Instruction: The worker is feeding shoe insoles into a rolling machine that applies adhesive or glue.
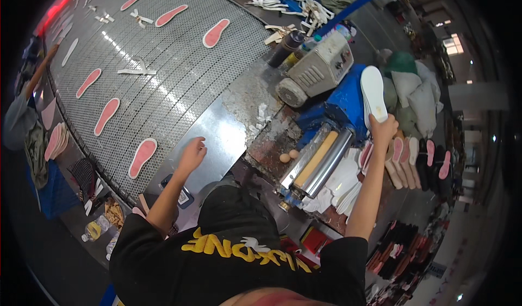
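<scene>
My right hand (384, 126), on the right beyond the roller machine, grips the near end of a small stack of white shoe insoles (373, 88). The stack is held up in front of a blue machine housing. Over the smooth metal plate (217, 129) at the end of the mesh belt is my left hand (193, 153). It holds nothing, and its fingers are apart. Closest to it on the belt lies a pink insole with a white rim (142, 158). Between my arms stands the machine with shiny metal rollers (328, 163) and a yellowish strip.
More pink insoles (107, 117) and white straps (137, 70) lie spread over the mesh conveyor belt (163, 94). White pieces (341, 186) are piled beside the rollers. A grey motor unit (321, 67) and a dark bottle (286, 48) stand beyond. A phone (182, 194) lies near my left forearm.
</scene>
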The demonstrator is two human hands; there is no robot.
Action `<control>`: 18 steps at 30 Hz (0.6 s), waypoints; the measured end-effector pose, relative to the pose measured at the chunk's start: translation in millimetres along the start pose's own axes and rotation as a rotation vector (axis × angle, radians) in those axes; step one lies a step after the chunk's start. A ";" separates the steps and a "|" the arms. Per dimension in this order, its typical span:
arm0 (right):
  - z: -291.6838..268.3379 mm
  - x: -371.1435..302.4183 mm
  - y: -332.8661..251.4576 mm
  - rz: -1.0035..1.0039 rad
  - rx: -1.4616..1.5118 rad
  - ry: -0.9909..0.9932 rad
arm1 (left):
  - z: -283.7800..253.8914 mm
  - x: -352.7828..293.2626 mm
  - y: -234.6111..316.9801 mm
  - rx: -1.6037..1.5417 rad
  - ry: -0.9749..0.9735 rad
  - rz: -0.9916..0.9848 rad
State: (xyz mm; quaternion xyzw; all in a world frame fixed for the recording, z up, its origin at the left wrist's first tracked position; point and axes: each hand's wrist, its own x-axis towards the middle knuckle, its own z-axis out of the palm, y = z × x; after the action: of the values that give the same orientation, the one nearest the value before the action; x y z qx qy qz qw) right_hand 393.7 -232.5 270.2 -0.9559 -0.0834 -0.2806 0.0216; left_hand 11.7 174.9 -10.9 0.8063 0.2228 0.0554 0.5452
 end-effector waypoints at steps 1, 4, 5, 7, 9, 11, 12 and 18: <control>-1.0 -2.8 -1.4 -0.005 -0.055 0.069 | 5.9 -6.3 8.8 0.016 -0.009 0.020; -1.0 -1.1 1.9 -0.037 0.214 -0.083 | 25.8 -16.7 35.6 -0.041 -0.099 0.129; -0.5 1.6 4.6 0.012 0.274 -0.143 | 28.9 -20.4 42.0 -0.035 -0.140 0.097; -2.5 6.7 11.5 0.083 0.164 -0.226 | 45.1 -28.5 54.3 -0.024 -0.198 0.080; -8.1 14.3 15.1 0.107 0.184 -0.304 | 53.5 -35.9 62.5 -0.088 -0.195 0.059; -16.3 18.4 15.6 0.109 0.153 -0.281 | 65.1 -40.7 68.5 0.001 -0.175 0.099; -22.2 22.4 16.6 0.100 0.116 -0.272 | 69.8 -41.4 70.6 -0.003 -0.193 0.089; -52.9 44.1 32.8 0.288 0.558 -0.673 | 87.6 -43.4 77.3 -0.089 -0.218 0.047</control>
State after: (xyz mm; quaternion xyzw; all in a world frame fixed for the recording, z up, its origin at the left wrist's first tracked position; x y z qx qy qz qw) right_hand 407.6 -263.0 338.8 -0.9535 -0.0242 0.0842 0.2885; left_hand 25.1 58.1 30.5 0.7874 0.1405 -0.0100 0.6001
